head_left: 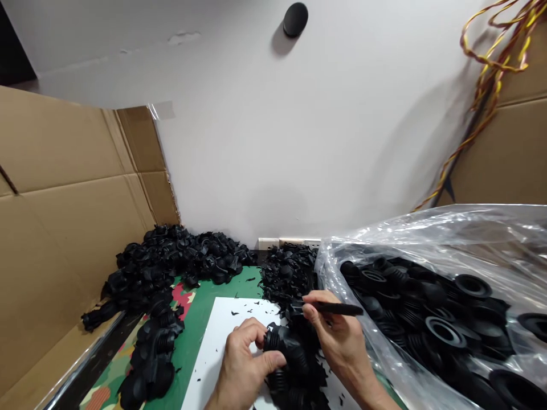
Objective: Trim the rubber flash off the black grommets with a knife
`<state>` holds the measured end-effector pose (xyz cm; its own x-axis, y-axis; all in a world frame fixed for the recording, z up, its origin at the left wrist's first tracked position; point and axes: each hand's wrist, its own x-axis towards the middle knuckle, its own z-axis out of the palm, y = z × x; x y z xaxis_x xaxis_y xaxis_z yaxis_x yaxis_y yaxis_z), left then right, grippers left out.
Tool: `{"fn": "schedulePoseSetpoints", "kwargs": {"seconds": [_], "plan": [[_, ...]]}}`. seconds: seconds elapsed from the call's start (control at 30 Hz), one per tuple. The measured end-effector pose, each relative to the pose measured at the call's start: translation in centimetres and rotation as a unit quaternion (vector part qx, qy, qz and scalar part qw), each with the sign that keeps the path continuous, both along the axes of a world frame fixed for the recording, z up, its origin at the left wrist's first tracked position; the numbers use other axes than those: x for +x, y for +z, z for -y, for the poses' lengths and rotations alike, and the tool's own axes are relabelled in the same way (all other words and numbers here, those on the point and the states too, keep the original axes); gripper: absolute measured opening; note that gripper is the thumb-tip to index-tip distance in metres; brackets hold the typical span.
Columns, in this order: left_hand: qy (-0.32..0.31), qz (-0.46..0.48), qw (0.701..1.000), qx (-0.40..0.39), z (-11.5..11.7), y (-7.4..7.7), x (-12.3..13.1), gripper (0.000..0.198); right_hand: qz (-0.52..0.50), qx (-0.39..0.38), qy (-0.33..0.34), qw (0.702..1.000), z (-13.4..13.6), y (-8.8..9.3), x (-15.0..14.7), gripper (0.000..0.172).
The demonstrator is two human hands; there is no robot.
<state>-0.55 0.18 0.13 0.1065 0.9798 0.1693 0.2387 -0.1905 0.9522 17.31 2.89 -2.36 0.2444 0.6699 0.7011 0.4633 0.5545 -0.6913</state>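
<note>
My left hand is closed, thumb and fingers pinching a black ribbed rubber boot over a white sheet. More such black rubber parts lie just below it, so its full outline is hard to separate. My right hand grips a slim black-handled tool like a pen. The tool's thin greyish tip points left, above the dark scraps; its exact kind cannot be made out. Small black shavings are scattered on the white sheet under my hands.
Black rubber scraps heap up behind the sheet. Ribbed black parts pile at the back left, more nearer me. At right, a clear plastic bag holds rubber boots. Cardboard stands left; twisted wires hang right.
</note>
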Motion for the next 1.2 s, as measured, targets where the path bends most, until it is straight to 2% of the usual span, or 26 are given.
{"fn": "schedulePoseSetpoints", "kwargs": {"seconds": [0.13,0.2,0.3,0.43,0.53,0.6,0.7,0.8,0.97,1.07,1.2], "plan": [[0.018,0.116,0.991,-0.059,-0.6,0.1,-0.6,0.008,-0.065,-0.09,0.059,0.992,1.4,1.0,-0.7,0.025],[0.034,0.185,0.975,-0.117,-1.0,0.2,-0.9,0.019,-0.105,-0.147,0.089,0.979,1.9,1.6,-1.0,0.027],[0.042,0.256,0.949,-0.177,-1.5,0.0,-1.2,0.037,-0.119,-0.183,0.125,0.968,2.1,2.4,-1.4,0.023],[0.043,0.331,0.92,-0.208,-1.5,-0.2,-1.0,0.049,-0.069,-0.195,0.181,0.961,2.5,3.4,-2.4,0.016],[0.049,0.344,0.911,-0.219,-1.5,-0.3,-0.9,0.037,-0.004,-0.221,0.186,0.957,2.8,3.4,-3.4,0.011],[0.055,0.343,0.911,-0.222,-1.5,-0.3,-0.9,0.028,0.06,-0.23,0.162,0.958,2.8,2.9,-4.1,0.016],[0.058,0.33,0.916,-0.222,-1.6,-0.3,-0.9,0.017,0.168,-0.208,0.116,0.957,2.6,1.8,-4.7,0.019],[0.05,0.307,0.924,-0.22,-1.6,-0.3,-0.8,0.015,0.29,-0.152,0.051,0.944,2.4,1.2,-4.9,0.013],[0.032,0.282,0.937,-0.202,-1.6,0.0,-0.7,0.031,0.472,-0.038,-0.041,0.88,2.2,1.2,-5.0,0.011],[0.025,0.284,0.939,-0.194,-1.6,0.3,-1.0,0.036,0.505,-0.018,-0.043,0.862,2.1,1.3,-5.0,0.011],[0.043,0.301,0.934,-0.187,-1.7,-0.3,-1.1,0.038,0.514,-0.008,0.018,0.857,2.0,1.7,-4.9,0.016]]}}
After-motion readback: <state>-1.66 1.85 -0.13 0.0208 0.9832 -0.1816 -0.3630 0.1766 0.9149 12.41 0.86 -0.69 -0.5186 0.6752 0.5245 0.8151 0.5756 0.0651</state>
